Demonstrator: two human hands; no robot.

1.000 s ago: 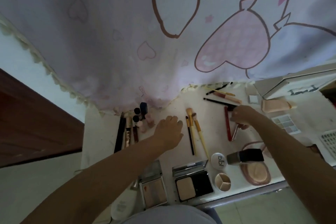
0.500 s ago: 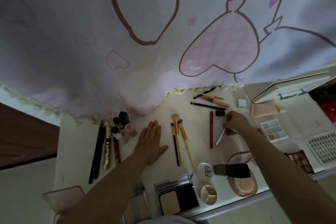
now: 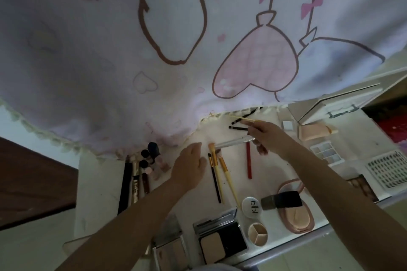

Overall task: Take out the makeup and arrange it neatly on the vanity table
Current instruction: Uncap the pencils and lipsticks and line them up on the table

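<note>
A: The right hand (image 3: 267, 136) pinches a clear tube (image 3: 234, 142) and holds it level above the table (image 3: 101, 182), its tip over the brush heads. A thin yellow stick (image 3: 244, 118) crosses just behind that hand; I can't tell whether the fingers grip it too.

B: And the left hand (image 3: 190, 166)?

A: Fingers straight and close together, holding nothing, low over the bare strip between the bottles (image 3: 154, 160) and the brushes (image 3: 217, 174).

B: Then I'd lay the tube in line with the red pencil (image 3: 248, 160), lengthwise, lowered flat so it doesn't roll.

A: Best room is probably that strip under the left hand, or the gap between brushes and pencil. The gap is narrow, so come straight down.

B: Edges?

A: The front edge is crowded: compacts (image 3: 221, 242), a white jar (image 3: 251, 207), a puff case (image 3: 296, 219) near the lip. The curtain (image 3: 154, 50) hangs over the back. I'd stay mid-table.
</note>
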